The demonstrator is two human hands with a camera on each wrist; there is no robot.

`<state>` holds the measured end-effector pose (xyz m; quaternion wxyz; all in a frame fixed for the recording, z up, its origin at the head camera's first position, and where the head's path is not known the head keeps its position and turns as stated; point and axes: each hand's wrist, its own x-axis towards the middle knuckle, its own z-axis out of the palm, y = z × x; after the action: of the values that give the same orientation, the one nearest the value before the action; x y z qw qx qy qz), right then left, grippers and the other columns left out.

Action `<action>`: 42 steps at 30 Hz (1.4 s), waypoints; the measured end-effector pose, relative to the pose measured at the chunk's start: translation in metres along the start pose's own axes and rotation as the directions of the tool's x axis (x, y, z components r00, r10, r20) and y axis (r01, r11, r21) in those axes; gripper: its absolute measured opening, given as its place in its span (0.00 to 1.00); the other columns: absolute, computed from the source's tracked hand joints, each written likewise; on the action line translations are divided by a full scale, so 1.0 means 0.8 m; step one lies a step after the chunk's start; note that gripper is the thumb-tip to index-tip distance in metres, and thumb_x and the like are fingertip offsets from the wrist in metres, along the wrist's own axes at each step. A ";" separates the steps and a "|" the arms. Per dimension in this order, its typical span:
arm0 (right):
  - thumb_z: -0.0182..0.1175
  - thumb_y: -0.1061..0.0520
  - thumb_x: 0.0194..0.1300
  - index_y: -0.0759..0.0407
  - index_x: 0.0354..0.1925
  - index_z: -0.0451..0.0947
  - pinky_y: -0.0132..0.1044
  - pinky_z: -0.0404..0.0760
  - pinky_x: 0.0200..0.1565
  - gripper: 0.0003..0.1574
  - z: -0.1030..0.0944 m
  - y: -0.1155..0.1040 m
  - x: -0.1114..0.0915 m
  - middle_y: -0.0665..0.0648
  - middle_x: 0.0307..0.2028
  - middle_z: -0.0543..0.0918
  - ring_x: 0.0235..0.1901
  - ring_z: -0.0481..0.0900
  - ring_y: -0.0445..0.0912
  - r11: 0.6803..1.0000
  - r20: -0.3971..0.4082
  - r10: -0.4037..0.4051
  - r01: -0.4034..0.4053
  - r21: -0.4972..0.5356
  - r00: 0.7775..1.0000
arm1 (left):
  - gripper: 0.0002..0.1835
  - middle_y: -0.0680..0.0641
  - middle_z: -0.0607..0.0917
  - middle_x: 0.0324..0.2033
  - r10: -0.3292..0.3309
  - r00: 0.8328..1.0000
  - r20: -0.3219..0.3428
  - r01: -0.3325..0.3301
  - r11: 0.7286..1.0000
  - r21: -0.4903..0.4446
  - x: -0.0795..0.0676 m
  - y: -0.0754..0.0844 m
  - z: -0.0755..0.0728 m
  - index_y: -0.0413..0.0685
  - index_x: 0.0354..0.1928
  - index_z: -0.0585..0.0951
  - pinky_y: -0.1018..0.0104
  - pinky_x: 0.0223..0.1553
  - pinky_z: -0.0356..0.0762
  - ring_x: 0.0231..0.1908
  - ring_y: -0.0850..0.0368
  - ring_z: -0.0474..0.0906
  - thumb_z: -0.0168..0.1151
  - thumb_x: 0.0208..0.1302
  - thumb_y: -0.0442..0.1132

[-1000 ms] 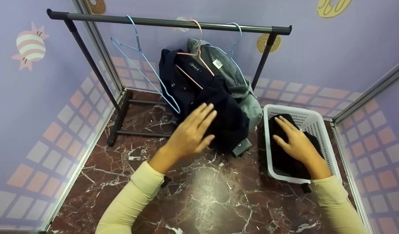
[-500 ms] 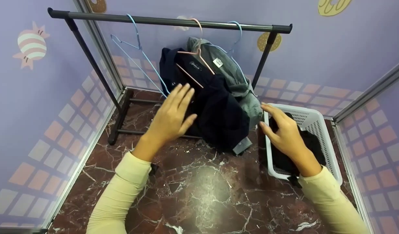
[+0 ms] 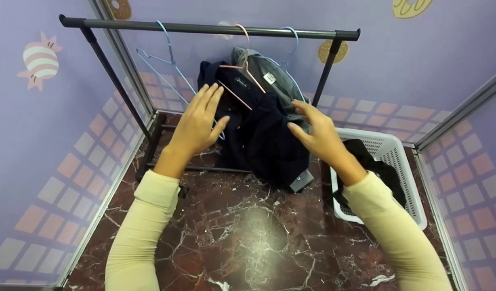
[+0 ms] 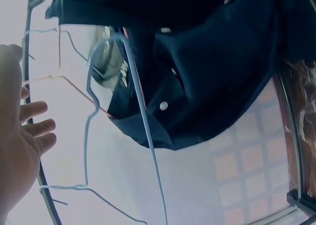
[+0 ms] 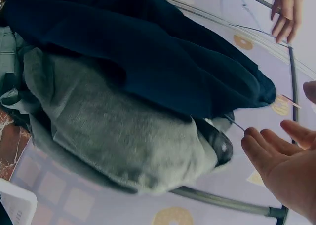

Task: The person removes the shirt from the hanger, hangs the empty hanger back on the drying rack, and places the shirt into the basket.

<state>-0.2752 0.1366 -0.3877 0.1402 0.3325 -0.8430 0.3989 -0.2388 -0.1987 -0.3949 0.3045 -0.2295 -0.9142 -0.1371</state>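
My left hand [image 3: 197, 121] is raised with its fingers extended, in front of the empty blue hanger [image 3: 173, 60] and the left side of a dark navy garment [image 3: 272, 141]. The navy garment, with light buttons in the left wrist view, hangs half off a pink hanger [image 3: 246, 64]. Behind it a grey-green garment [image 3: 284, 89] hangs on another blue hanger [image 3: 298, 87]. My right hand [image 3: 318, 131] is up before the garments' right side, fingers loosely bent with nothing between them. In the right wrist view the right hand [image 5: 284, 161] appears apart from the cloth.
A black clothes rack [image 3: 207, 28] stands against the patterned purple wall. To the right, a white plastic basket [image 3: 413, 202] holds black cloth [image 3: 379, 169]. Side walls bound the dark red marbled floor [image 3: 248, 242].
The right hand has left the black cloth in the basket and moved left and up to the garments. The left hand has shifted left and up from the navy garment's front.
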 end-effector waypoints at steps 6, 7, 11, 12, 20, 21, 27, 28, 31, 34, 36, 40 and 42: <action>0.64 0.47 0.73 0.63 0.73 0.67 0.54 0.77 0.66 0.39 0.023 0.002 0.034 0.67 0.62 0.81 0.61 0.81 0.60 0.990 0.058 0.107 -0.101 -0.101 0.993 | 0.35 0.32 0.67 0.74 -0.037 0.999 0.022 0.037 0.999 -0.002 0.013 -0.015 -0.004 0.33 0.77 0.62 0.50 0.81 0.50 0.76 0.35 0.59 0.51 0.79 0.49; 0.64 0.45 0.73 0.62 0.74 0.66 0.54 0.76 0.67 0.40 0.026 0.002 0.039 0.67 0.62 0.81 0.61 0.81 0.60 0.986 0.075 0.129 -0.119 -0.120 0.989 | 0.34 0.32 0.67 0.74 -0.039 0.999 0.022 0.039 0.999 -0.002 0.015 -0.017 -0.005 0.33 0.77 0.62 0.49 0.81 0.51 0.76 0.35 0.60 0.51 0.79 0.49; 0.60 0.39 0.74 0.59 0.75 0.65 0.54 0.72 0.70 0.42 0.037 0.000 0.053 0.65 0.66 0.79 0.67 0.76 0.60 0.968 0.119 0.210 -0.189 -0.167 0.970 | 0.33 0.32 0.68 0.74 -0.036 0.999 0.027 0.036 0.999 0.011 0.020 -0.024 -0.005 0.34 0.76 0.63 0.48 0.80 0.54 0.76 0.35 0.61 0.50 0.80 0.49; 0.59 0.38 0.75 0.59 0.75 0.65 0.54 0.72 0.71 0.42 0.040 -0.001 0.056 0.66 0.67 0.78 0.67 0.76 0.60 0.965 0.122 0.224 -0.203 -0.167 0.967 | 0.33 0.32 0.69 0.73 -0.033 0.999 0.027 0.033 0.999 0.012 0.021 -0.025 -0.004 0.34 0.76 0.63 0.48 0.80 0.54 0.76 0.35 0.61 0.51 0.80 0.49; 0.51 0.33 0.77 0.58 0.71 0.69 0.59 0.76 0.65 0.39 0.068 -0.003 0.070 0.68 0.64 0.80 0.64 0.78 0.65 0.938 0.087 0.312 -0.293 -0.183 0.946 | 0.32 0.31 0.71 0.71 -0.030 1.000 0.001 0.030 0.999 0.018 0.023 -0.034 0.006 0.32 0.74 0.66 0.49 0.79 0.56 0.74 0.35 0.63 0.49 0.80 0.49; 0.51 0.33 0.77 0.57 0.71 0.70 0.60 0.76 0.64 0.39 0.071 -0.003 0.070 0.68 0.63 0.81 0.63 0.79 0.66 0.934 0.078 0.317 -0.297 -0.197 0.945 | 0.32 0.31 0.71 0.71 -0.030 1.000 -0.001 0.030 0.999 0.019 0.022 -0.035 0.008 0.32 0.74 0.66 0.48 0.79 0.56 0.74 0.35 0.64 0.49 0.80 0.49; 0.52 0.43 0.80 0.60 0.58 0.78 0.63 0.80 0.54 0.25 0.077 -0.002 0.069 0.69 0.51 0.86 0.53 0.84 0.68 0.939 0.048 0.258 -0.238 -0.248 0.965 | 0.31 0.31 0.72 0.70 -0.034 0.999 -0.024 0.034 0.999 0.009 0.020 -0.038 0.015 0.31 0.73 0.67 0.48 0.79 0.57 0.74 0.35 0.64 0.49 0.80 0.48; 0.51 0.45 0.81 0.60 0.55 0.79 0.63 0.80 0.52 0.23 0.077 -0.002 0.069 0.69 0.49 0.86 0.52 0.85 0.67 0.942 0.045 0.245 -0.227 -0.247 0.968 | 0.31 0.31 0.73 0.70 -0.035 0.999 -0.033 0.035 0.999 0.004 0.020 -0.039 0.015 0.31 0.73 0.67 0.48 0.79 0.58 0.74 0.34 0.65 0.50 0.80 0.48; 0.50 0.46 0.81 0.59 0.51 0.79 0.63 0.80 0.49 0.20 0.076 -0.003 0.068 0.68 0.45 0.86 0.49 0.86 0.67 0.947 0.040 0.232 -0.217 -0.235 0.972 | 0.31 0.30 0.73 0.69 -0.043 0.997 -0.058 0.042 0.999 -0.019 0.020 -0.039 0.012 0.31 0.73 0.67 0.48 0.79 0.58 0.73 0.34 0.65 0.51 0.79 0.46; 0.50 0.46 0.81 0.59 0.50 0.78 0.63 0.80 0.49 0.19 0.075 -0.004 0.067 0.68 0.44 0.86 0.48 0.86 0.66 0.949 0.031 0.232 -0.219 -0.229 0.972 | 0.31 0.31 0.73 0.70 -0.060 0.996 -0.072 0.057 0.997 -0.043 0.022 -0.039 0.009 0.31 0.73 0.67 0.50 0.80 0.56 0.74 0.35 0.65 0.53 0.78 0.45; 0.50 0.46 0.81 0.59 0.50 0.79 0.63 0.80 0.49 0.19 0.074 -0.005 0.067 0.67 0.45 0.86 0.48 0.86 0.66 0.949 0.022 0.229 -0.218 -0.227 0.973 | 0.31 0.31 0.73 0.70 -0.071 0.995 -0.076 0.067 0.996 -0.057 0.024 -0.039 0.007 0.31 0.73 0.67 0.50 0.80 0.56 0.74 0.35 0.65 0.54 0.77 0.44; 0.51 0.47 0.81 0.59 0.51 0.80 0.63 0.80 0.50 0.19 0.073 -0.007 0.068 0.67 0.47 0.87 0.49 0.85 0.67 0.950 -0.002 0.217 -0.212 -0.228 0.976 | 0.31 0.32 0.71 0.72 -0.108 0.992 -0.061 0.102 0.990 -0.096 0.031 -0.038 0.002 0.32 0.74 0.66 0.50 0.80 0.55 0.75 0.36 0.63 0.53 0.78 0.44; 0.51 0.47 0.81 0.59 0.51 0.80 0.64 0.80 0.50 0.19 0.074 -0.008 0.069 0.68 0.47 0.87 0.49 0.85 0.68 0.949 -0.014 0.212 -0.209 -0.237 0.977 | 0.31 0.32 0.70 0.73 -0.136 0.990 -0.046 0.130 0.985 -0.114 0.034 -0.038 -0.001 0.33 0.75 0.65 0.50 0.80 0.55 0.75 0.36 0.62 0.52 0.78 0.44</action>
<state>-0.3099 0.0639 -0.3942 0.1305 0.2240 -0.9160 0.3062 -0.2733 -0.2157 -0.3808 0.3060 -0.1804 -0.9100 -0.2138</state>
